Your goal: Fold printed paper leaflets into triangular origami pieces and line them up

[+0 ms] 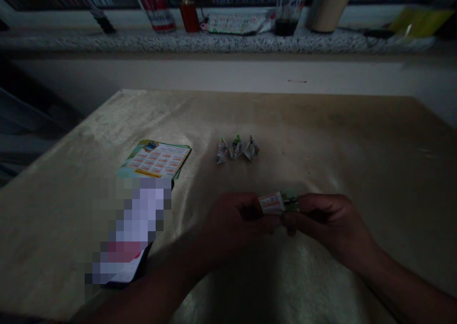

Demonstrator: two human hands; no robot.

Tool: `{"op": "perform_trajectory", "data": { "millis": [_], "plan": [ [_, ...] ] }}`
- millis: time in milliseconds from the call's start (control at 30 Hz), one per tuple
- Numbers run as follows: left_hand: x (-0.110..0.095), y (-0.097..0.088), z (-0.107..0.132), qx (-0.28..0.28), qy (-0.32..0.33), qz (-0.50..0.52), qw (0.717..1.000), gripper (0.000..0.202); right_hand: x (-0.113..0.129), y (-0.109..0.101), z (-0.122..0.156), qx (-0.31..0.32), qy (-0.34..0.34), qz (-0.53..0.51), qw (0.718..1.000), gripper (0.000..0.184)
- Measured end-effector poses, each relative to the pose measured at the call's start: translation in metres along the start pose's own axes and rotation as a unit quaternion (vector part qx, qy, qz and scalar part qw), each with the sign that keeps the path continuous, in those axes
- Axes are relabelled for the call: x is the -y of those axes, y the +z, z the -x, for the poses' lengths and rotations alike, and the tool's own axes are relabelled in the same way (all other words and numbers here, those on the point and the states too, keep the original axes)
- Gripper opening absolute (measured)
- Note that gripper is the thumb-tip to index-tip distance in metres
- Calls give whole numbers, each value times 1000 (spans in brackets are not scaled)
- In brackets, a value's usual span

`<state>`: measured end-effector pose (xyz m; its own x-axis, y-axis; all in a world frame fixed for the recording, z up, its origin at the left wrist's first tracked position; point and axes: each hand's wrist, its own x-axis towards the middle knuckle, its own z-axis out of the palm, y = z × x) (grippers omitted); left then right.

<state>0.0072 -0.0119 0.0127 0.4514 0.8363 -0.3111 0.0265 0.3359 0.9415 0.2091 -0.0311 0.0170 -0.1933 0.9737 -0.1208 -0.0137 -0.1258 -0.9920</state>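
Left hand (233,219) and right hand (333,221) grip one small printed paper (272,203); three folded paper shapes (236,148) sit beyond; printed sheets (157,159) and a pixelated phone (141,224) lie left.

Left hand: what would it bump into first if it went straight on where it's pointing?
Probably the right hand, which grips the other end of the folded paper; exact depth is hard to judge.

Phone (137,228) left of fingers (319,201). Well beyond fingers, speckled sill (228,44): red can (157,8), small red bottle (189,17), packet (235,24), cup of dark liquid (285,26).
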Motion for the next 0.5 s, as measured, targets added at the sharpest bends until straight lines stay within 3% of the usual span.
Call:
{"op": "perform_trajectory", "data": {
  "millis": [100, 200, 333, 500],
  "plan": [
    [-5, 3, 3, 2, -9, -102, 995, 20, -2, -2, 1, -28, -24, 33, 999, 6],
    [-10, 2, 6, -1, 21, -164, 986, 20, -4, -4, 3, -35, -38, 70, 996, 8],
    [-12, -3, 5, -14, 77, -166, 983, 22, -2, -4, 4, 9, -56, 137, 989, 5],
    [-10, -6, 5, -18, 56, -170, 984, 12, -1, -4, 3, 26, -61, 168, 984, 13]
  ]
}}
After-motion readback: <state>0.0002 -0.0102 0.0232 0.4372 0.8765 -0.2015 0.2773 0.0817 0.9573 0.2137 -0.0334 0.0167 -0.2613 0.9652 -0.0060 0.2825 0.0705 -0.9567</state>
